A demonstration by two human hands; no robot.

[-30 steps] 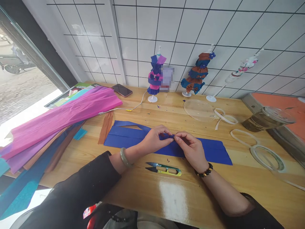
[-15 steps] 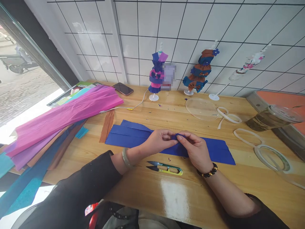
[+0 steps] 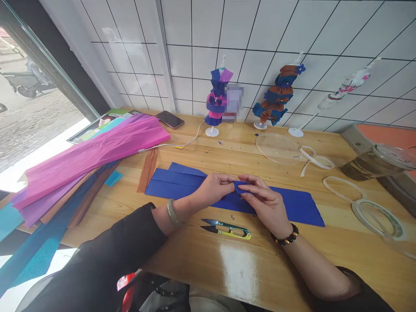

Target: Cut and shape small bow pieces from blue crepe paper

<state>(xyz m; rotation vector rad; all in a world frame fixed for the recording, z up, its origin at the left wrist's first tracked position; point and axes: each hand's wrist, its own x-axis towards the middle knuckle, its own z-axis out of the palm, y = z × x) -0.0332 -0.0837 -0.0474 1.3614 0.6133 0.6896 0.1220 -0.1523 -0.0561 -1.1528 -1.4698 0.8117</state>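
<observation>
Between my two hands is a small folded piece of dark blue crepe paper [image 3: 239,187]. My left hand [image 3: 216,187] pinches its left edge between thumb and fingers. From the other side, my right hand [image 3: 264,197] grips it with thumb below and fingers on top. Under both hands a long sheet of blue crepe paper [image 3: 177,184] lies across the table, its middle partly hidden. Just in front of the hands rest thread snips [image 3: 227,229] with yellow-green handles and dark blades.
Pink crepe paper [image 3: 97,143] and other coloured strips lie at the left. A phone [image 3: 170,119] sits behind. Small dress forms [image 3: 216,102] in paper outfits stand along the tiled wall. Rolls of white tape [image 3: 378,219] and a lidded cup [image 3: 370,162] are at the right.
The blue piece now shows a flat, squarish face between the fingers, and my right fingers have spread over it. The camera view has shifted slightly.
</observation>
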